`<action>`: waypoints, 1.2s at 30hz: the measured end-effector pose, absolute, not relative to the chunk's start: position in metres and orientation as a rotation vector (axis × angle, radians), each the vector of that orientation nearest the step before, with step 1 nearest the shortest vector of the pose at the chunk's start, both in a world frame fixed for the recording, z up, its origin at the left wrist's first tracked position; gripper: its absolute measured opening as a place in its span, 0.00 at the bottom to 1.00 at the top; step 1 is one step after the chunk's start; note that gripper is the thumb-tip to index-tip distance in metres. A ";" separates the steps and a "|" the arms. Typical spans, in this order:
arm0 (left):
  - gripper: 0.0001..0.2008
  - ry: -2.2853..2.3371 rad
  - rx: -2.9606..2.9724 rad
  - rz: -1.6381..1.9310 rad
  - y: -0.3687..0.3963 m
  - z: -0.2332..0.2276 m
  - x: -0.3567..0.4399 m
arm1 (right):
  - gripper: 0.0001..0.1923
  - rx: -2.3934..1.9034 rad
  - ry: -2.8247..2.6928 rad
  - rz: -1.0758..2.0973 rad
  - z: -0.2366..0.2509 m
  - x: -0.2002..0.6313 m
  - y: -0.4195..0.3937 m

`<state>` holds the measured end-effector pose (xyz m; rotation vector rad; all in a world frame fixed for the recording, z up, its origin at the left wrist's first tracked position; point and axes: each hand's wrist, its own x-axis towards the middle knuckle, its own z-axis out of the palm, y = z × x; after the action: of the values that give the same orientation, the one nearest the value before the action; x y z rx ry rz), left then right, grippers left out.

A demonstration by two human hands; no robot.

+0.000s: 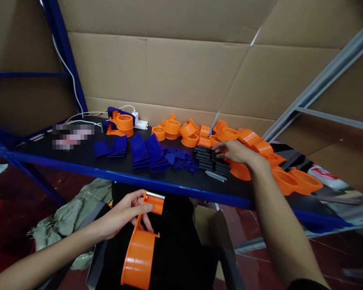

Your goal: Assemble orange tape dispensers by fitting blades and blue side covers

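Note:
My left hand [124, 215] holds an orange tape-dispenser body [141, 249] below the table's front edge, over my lap; its toothed cutter end [155, 200] points up by my thumb. My right hand [234, 152] reaches across the black table [78, 157] and rests on a pile of small black ribbed parts [206, 158], fingers touching them. Whether it grips one I cannot tell. Orange dispenser shells [257, 143] lie just beyond and right of that hand.
Stacks of blue plastic pieces [145, 153] sit mid-table, more orange parts [175, 129] behind them, and an assembled orange and blue dispenser [121, 122] near a white power strip [139, 123]. Cardboard walls rise behind. A cardboard box [213, 229] and sacks [75, 213] lie under the table.

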<state>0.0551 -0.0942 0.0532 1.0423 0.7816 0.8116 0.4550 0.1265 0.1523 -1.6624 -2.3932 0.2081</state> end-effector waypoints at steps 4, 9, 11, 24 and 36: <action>0.14 0.795 1.041 0.817 -0.094 0.054 0.055 | 0.09 -1.648 -2.356 0.206 0.153 0.452 0.126; 0.14 0.794 1.049 0.816 -0.093 0.053 0.055 | 0.12 -1.585 -2.276 0.064 0.166 0.451 0.111; 0.14 0.800 1.053 0.823 -0.092 0.053 0.055 | 0.15 -1.493 -2.227 0.016 0.173 0.443 0.096; 0.19 0.827 1.079 0.972 -0.096 0.059 0.060 | 0.19 -0.766 -2.448 0.239 0.128 0.289 -0.068; 0.14 0.784 1.211 1.029 -0.097 0.060 0.058 | 0.07 -0.891 -2.057 0.283 0.083 0.255 -0.065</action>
<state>0.0582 -0.0974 0.0601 1.2106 0.7844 1.0288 0.2550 -0.0655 0.0826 -0.8910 -2.0573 0.2828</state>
